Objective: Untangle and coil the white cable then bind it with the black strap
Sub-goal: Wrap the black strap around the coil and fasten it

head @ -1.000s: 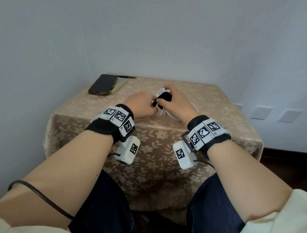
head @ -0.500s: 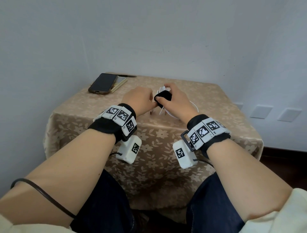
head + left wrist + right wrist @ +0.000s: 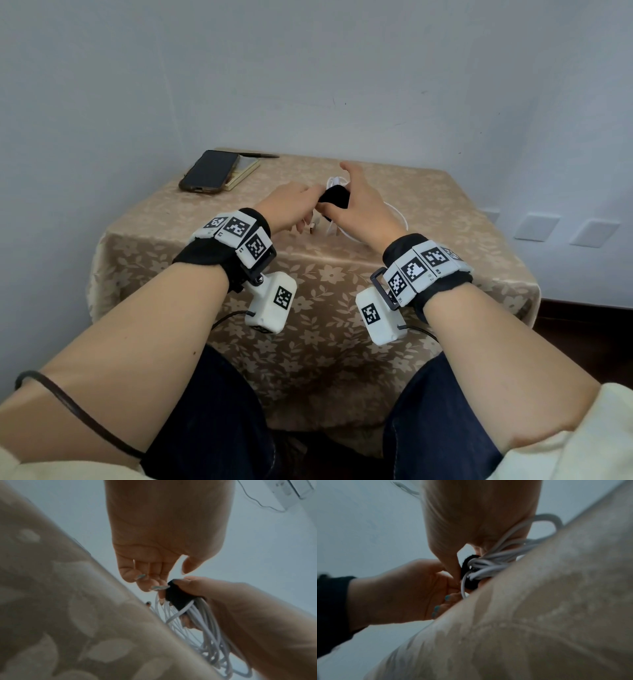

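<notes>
Strap's going on the coil, mid-frame

Right hand clamps the white cable loops bunched while left hand pinches the black strap tight.

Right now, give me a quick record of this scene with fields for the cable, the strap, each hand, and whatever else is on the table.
cable: white cable, coiled in loops, held over the table
strap: black strap, wrapped round the coil
left hand: left hand pinches the strap end
right hand: right hand grips the coil at the strap, thumb on the strap
other items: dark phone on a notebook, far left corner
task state: binding under way
</notes>
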